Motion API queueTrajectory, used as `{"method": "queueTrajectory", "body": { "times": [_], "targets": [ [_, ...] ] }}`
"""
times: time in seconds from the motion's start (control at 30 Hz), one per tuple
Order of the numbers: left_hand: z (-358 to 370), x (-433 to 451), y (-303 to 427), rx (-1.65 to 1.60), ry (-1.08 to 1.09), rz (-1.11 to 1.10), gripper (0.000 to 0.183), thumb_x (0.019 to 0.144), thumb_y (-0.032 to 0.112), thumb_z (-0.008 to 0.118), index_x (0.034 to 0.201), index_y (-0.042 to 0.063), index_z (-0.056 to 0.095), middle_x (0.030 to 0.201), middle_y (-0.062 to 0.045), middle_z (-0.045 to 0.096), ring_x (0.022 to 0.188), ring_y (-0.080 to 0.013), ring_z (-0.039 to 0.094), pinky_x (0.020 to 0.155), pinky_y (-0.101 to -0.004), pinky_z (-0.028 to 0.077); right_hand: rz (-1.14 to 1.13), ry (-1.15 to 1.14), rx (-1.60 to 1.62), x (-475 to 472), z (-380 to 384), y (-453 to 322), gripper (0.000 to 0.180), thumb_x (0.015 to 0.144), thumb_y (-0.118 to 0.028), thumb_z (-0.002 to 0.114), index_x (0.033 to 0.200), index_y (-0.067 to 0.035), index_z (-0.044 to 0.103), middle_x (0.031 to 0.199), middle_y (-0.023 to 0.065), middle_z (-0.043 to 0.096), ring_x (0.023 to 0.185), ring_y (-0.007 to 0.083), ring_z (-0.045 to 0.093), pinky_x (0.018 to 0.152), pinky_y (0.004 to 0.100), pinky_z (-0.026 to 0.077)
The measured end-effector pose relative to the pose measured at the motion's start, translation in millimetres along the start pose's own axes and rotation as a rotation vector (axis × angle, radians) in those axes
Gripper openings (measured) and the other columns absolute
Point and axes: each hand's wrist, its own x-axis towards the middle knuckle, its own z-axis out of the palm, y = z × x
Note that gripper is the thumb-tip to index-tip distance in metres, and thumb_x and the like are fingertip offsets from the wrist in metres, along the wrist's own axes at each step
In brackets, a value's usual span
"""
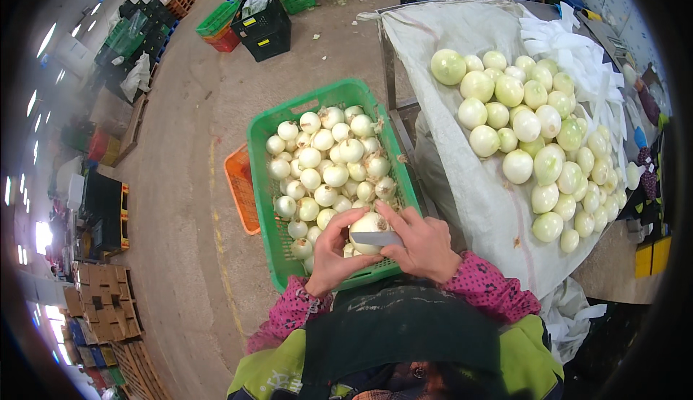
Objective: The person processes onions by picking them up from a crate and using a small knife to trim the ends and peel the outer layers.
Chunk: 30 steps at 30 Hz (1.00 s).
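Note:
A white onion (369,226) is in my left hand (334,254), its fingers and thumb curved around the left side and underside. My right hand (422,243) grips a knife (377,238), whose blade lies across the front of this onion; the handle is hidden by the hand. Some right fingertips touch the onion's top near its brown end. Both hands are over the near edge of a green plastic basket (398,153) filled with peeled white onions (335,175). To the right, many larger white and greenish onions (509,91) lie heaped on a white woven sheet (449,167).
An orange crate (242,189) sits beneath the basket's left side. White strips (552,37) lie at the table's far edge. Black crates (265,29) and a green crate (217,18) stand on the floor ahead. At far right, another person's blue-gloved hand (640,138) is visible.

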Motion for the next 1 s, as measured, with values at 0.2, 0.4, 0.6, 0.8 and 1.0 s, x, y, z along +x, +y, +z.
{"method": "queueTrajectory", "body": {
  "times": [0.2, 0.4, 0.6, 0.8, 1.0],
  "targets": [
    [12.3, -4.9, 6.9, 0.015, 0.050, -0.007, 0.084, 0.066, -0.007, 0.088, 0.139, 0.001, 0.048, 0.141, -0.016, 0.050, 0.133, -0.0250, 0.050, 0.112, -0.0394, 0.043, 0.260, -0.016, -0.062, -32.3, 22.8, 60.7, 0.050, 0.096, -0.042, 0.056, 0.138, -0.014, 0.059, 0.097, 0.0136, 0.063, 0.073, 0.0298, 0.064, 0.059, 0.0445, 0.052],
    [5.9, 7.9, 5.0, 0.447, -0.062, 0.102, 0.090, 0.068, 0.007, 0.088, 0.147, 0.004, 0.046, 0.138, -0.012, 0.050, 0.123, -0.0237, 0.051, 0.104, -0.0367, 0.045, 0.583, -0.159, 0.956, -25.6, 7.3, 40.8, 0.044, 0.102, -0.032, 0.052, 0.139, -0.009, 0.057, 0.089, 0.0075, 0.068, 0.063, 0.0150, 0.058, 0.052, 0.0300, 0.042],
    [12.0, 29.9, 29.0, 0.181, -0.022, 0.164, 0.091, 0.068, 0.009, 0.090, 0.146, 0.002, 0.044, 0.145, -0.014, 0.047, 0.131, -0.0231, 0.048, 0.107, -0.0398, 0.044, 0.654, -0.122, 1.702, 0.3, 4.7, -2.7, 0.049, 0.101, -0.036, 0.059, 0.138, -0.004, 0.056, 0.062, -0.0044, 0.051, 0.046, 0.0031, 0.042, 0.044, 0.0217, 0.032],
    [-6.4, 17.4, 16.0, -0.133, 0.104, -0.026, 0.079, 0.070, -0.001, 0.087, 0.136, 0.000, 0.044, 0.131, -0.013, 0.058, 0.120, -0.0208, 0.059, 0.103, -0.0361, 0.050, 0.100, 0.106, 0.296, 16.7, 6.8, -6.2, 0.071, 0.091, -0.053, 0.066, 0.142, -0.006, 0.052, 0.080, 0.0045, 0.059, 0.059, 0.0182, 0.061, 0.052, 0.0298, 0.047],
    [-21.4, 13.0, 10.2, 0.207, 0.158, 0.131, 0.075, 0.069, -0.002, 0.086, 0.133, 0.000, 0.047, 0.125, -0.010, 0.058, 0.117, -0.0194, 0.059, 0.100, -0.0347, 0.051, 0.003, 0.030, -0.106, 35.9, 1.7, -30.4, 0.075, 0.085, -0.057, 0.067, 0.142, -0.010, 0.053, 0.091, 0.0093, 0.058, 0.067, 0.0280, 0.065, 0.058, 0.0381, 0.051]
  ]
}}
